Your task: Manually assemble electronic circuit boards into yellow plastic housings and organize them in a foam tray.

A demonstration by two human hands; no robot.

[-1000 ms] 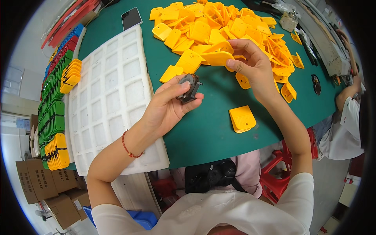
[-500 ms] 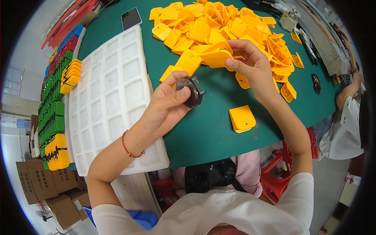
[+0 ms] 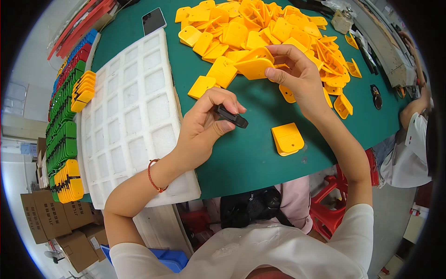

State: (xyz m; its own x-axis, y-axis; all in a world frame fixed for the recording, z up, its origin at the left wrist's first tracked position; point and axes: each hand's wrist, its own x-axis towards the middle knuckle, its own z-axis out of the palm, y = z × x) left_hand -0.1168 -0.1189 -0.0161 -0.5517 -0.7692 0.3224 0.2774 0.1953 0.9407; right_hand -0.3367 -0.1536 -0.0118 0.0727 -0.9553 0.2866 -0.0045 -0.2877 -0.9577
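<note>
Left hand [image 3: 204, 123] fingers now pinching black part [image 3: 231, 116] edge-on, right hand [image 3: 297, 74] still gripping yellow piece [image 3: 254, 67].

Left of the left hand's fingers [image 3: 218, 100] a compartment tray [image 3: 130, 116] lies on the bench [image 3: 241, 158]. Beyond the right hand's fingers [image 3: 283, 58] a heap of flat plastic parts [image 3: 260, 28] spreads. A small stack of parts [image 3: 287, 138] lies nearer, between both forearms. A phone [image 3: 154, 20] lies behind the tray.

yellow piece [image 3: 253, 67]: looked smooth, glossy plastic
black part [image 3: 231, 116]: matt, dark plastic
table [image 3: 251, 158]: matt green mat
tray [image 3: 130, 116]: white foam, rough
</note>
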